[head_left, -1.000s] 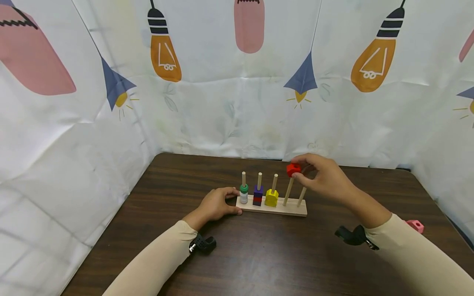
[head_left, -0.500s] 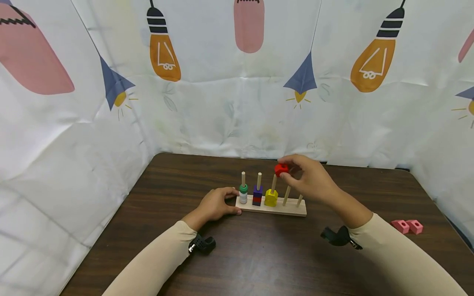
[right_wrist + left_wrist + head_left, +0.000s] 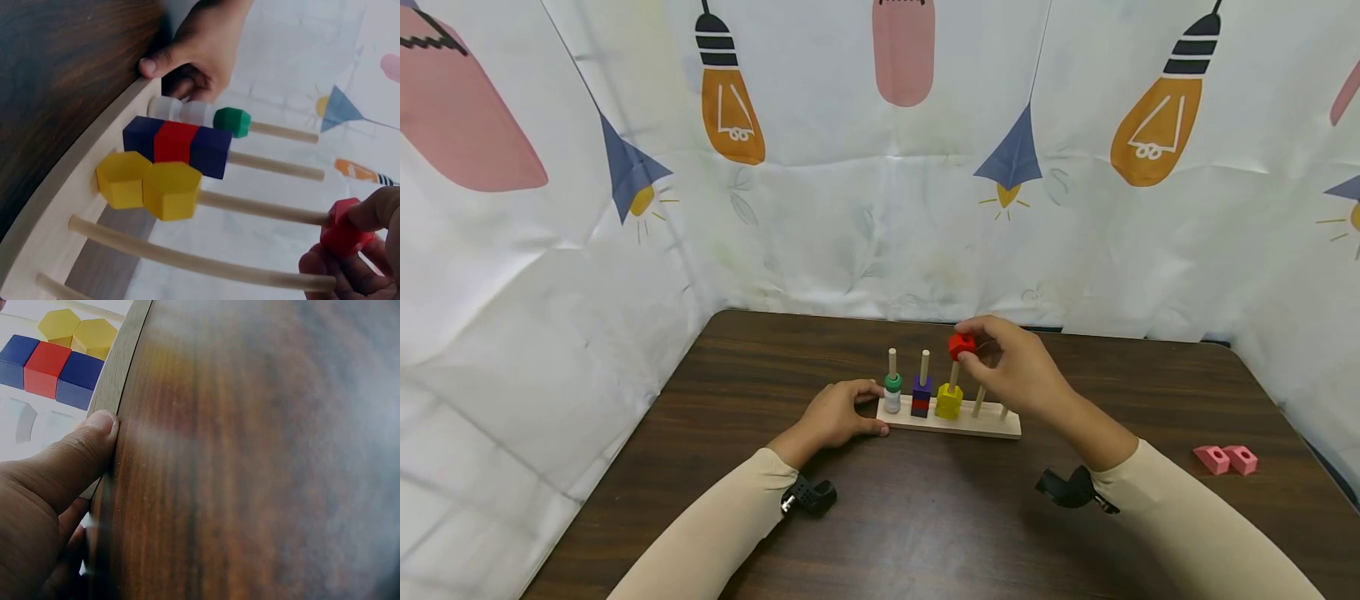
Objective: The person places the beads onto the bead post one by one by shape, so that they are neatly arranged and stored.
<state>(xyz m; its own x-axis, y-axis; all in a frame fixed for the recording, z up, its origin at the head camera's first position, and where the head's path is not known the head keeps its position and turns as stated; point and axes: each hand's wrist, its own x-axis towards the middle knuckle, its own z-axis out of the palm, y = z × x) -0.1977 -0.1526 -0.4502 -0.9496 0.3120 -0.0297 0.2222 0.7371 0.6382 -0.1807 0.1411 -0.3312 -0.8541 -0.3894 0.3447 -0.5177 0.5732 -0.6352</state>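
Observation:
A wooden peg stand (image 3: 981, 425) with upright pegs sits on the table. My left hand (image 3: 831, 414) grips its left end, thumb (image 3: 94, 434) against the front edge. My right hand (image 3: 1018, 367) pinches a red hexagonal block (image 3: 344, 228) at the tip of the third peg, above two yellow hexagonal blocks (image 3: 172, 190). Whether the peg has entered its hole is hard to tell. The second peg carries blue blocks (image 3: 210, 152) with a red block (image 3: 175, 142) between them. White pieces (image 3: 195, 112) and a green one (image 3: 232, 122) are on the first. The two right pegs are bare.
Two pink blocks (image 3: 1225, 459) with holes lie at the right of the dark wooden table (image 3: 925, 533). A printed white cloth (image 3: 850, 233) hangs behind and beside the table.
My right hand has moved left with the red block, from over the fourth peg to the tip of the third. Both pink blocks now show. The left hand keeps its place.

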